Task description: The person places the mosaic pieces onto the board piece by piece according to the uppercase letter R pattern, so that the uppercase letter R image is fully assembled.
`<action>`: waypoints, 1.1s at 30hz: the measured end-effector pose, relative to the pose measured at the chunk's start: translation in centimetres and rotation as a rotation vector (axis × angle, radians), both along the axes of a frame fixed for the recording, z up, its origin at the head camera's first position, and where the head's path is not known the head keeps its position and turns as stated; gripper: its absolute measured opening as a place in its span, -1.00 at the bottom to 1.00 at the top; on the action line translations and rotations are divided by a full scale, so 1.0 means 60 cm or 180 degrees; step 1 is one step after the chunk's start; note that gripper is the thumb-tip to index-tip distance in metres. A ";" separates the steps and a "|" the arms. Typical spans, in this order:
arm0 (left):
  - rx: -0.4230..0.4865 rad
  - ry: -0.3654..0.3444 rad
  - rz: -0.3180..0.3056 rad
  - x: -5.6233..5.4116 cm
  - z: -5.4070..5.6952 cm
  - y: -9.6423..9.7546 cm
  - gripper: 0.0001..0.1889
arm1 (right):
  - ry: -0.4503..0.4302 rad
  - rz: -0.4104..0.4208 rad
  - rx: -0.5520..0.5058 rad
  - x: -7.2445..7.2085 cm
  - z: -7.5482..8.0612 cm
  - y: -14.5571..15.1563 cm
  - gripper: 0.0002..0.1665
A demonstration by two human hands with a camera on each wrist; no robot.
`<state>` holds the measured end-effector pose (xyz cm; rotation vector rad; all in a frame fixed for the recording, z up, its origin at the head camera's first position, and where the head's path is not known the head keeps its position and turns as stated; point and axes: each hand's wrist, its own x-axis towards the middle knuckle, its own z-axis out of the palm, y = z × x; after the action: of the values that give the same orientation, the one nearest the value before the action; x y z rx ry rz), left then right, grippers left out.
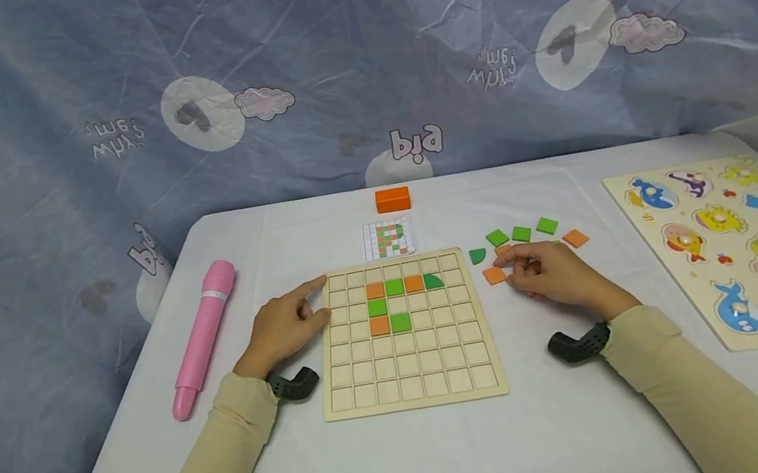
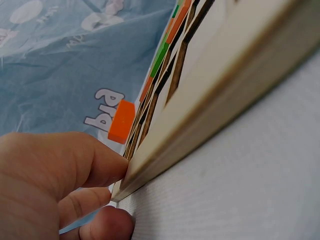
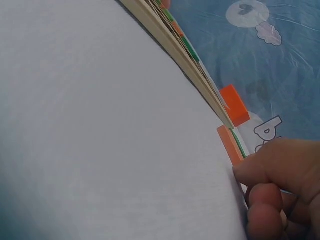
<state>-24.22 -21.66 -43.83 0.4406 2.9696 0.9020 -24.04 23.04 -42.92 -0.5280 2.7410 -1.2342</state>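
A wooden grid board (image 1: 410,366) bears several green and orange square tiles and one dark green rounded tile (image 1: 434,282) in its upper cells. At its left edge is my left hand (image 1: 286,326), the index finger stretched to the far corner and the thumb touching the side; the left wrist view shows the thumb (image 2: 95,160) against the rim. Right of the board, my right hand (image 1: 553,273) pinches an orange square tile (image 1: 494,275) by one end. That tile (image 3: 230,144) juts past the thumb in the right wrist view, where the index fingertip is hidden.
Loose green tiles (image 1: 521,234), an orange tile (image 1: 576,238) and a dark green rounded piece (image 1: 477,255) lie around my right hand. Beyond the board are a pattern card (image 1: 389,239) and an orange block (image 1: 392,200). A pink pen-shaped object (image 1: 203,339) lies left, an animal puzzle board (image 1: 742,265) right.
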 end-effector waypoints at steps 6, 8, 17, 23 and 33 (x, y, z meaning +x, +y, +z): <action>0.0037 0.0020 0.0003 0.000 -0.001 -0.001 -0.38 | -0.0036 -0.0051 -0.0002 0.001 0.002 -0.002 -0.71; 0.0038 0.0021 0.0005 0.001 -0.001 -0.001 -0.38 | -0.0040 -0.0075 0.0003 0.002 0.003 -0.003 -0.72; 0.0042 0.0030 0.0001 0.002 -0.001 -0.001 -0.38 | -0.0025 -0.0139 0.0016 0.004 0.007 -0.006 -0.72; 0.0041 0.0064 -0.0027 0.002 0.000 -0.002 -0.38 | -0.0015 -0.0121 -0.0048 0.005 0.014 -0.011 -0.68; 0.0038 0.0049 -0.0016 0.000 -0.002 -0.002 -0.38 | -0.0092 0.0012 -0.0326 0.017 0.026 -0.046 -0.69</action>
<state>-24.24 -21.76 -43.97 0.4574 2.9771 0.9205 -23.02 20.30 -41.35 -0.5202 2.6632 -1.3760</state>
